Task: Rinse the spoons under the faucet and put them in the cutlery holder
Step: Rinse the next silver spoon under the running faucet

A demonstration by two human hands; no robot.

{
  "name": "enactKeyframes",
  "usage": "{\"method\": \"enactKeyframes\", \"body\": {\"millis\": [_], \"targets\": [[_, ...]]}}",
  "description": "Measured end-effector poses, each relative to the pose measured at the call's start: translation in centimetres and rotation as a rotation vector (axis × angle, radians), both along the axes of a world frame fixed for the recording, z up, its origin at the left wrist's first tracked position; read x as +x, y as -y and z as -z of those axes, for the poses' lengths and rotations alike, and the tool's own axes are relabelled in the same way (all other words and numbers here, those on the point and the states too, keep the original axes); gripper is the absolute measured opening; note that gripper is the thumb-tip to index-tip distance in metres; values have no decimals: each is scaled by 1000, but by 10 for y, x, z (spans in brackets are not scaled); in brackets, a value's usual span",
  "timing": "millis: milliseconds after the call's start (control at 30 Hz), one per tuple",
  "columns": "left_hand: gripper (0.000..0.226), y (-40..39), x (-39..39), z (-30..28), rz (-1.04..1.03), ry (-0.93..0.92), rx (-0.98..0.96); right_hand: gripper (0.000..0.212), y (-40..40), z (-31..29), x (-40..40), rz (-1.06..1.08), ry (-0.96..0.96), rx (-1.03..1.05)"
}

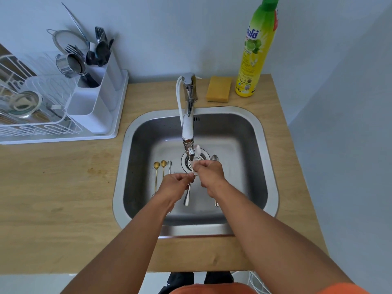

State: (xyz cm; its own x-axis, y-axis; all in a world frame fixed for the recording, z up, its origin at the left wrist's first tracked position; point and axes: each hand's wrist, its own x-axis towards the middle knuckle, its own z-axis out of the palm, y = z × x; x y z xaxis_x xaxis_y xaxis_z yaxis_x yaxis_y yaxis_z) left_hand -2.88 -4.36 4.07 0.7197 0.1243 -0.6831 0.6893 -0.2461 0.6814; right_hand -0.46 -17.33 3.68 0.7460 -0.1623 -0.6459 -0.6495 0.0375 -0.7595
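Note:
Both my hands hold one silver spoon (188,195) over the steel sink (263,145). Its bowl is up under the faucet (187,124) spout, and its handle hangs down toward me. My left hand (175,185) pinches the handle's middle. My right hand (209,172) grips it just below the bowl. Two gold spoons (157,166) and a small silver spoon (169,164) lie on the sink floor at the left. Another silver spoon (215,159) lies to the right of the drain, partly hidden by my right hand. The white cutlery holder (93,102) stands on the dish rack at the left.
A white dish rack (31,124) with a strainer, cups and lids sits on the wooden counter (63,187) at the left. Forks and dark utensils stand in the holder's back section. A yellow sponge (219,89) and a dish soap bottle (255,52) stand behind the sink.

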Motion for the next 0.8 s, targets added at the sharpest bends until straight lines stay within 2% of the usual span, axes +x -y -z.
{"method": "enactKeyframes", "body": {"millis": [133,233,367,467,600,700,800], "targets": [[26,-7,-9,-4,95,6,33,13,8,-3,16,62,-34,-21],[25,-10,-12,-5,145,-61,-61,17,12,-1,19,76,-80,16],[30,-13,-11,-5,47,-241,-274,17,19,5,15,86,-117,147],[26,-13,-6,-3,-28,-309,-357,14,23,7,9,50,-117,264],[26,-9,0,-4,-112,-377,-315,21,22,10,-3,-5,-113,264],[31,-4,-2,-3,-138,-424,-302,18,17,11,-6,-23,-96,220],[24,3,-5,1,-142,-396,-270,15,12,10,-6,-53,-53,144]]}}
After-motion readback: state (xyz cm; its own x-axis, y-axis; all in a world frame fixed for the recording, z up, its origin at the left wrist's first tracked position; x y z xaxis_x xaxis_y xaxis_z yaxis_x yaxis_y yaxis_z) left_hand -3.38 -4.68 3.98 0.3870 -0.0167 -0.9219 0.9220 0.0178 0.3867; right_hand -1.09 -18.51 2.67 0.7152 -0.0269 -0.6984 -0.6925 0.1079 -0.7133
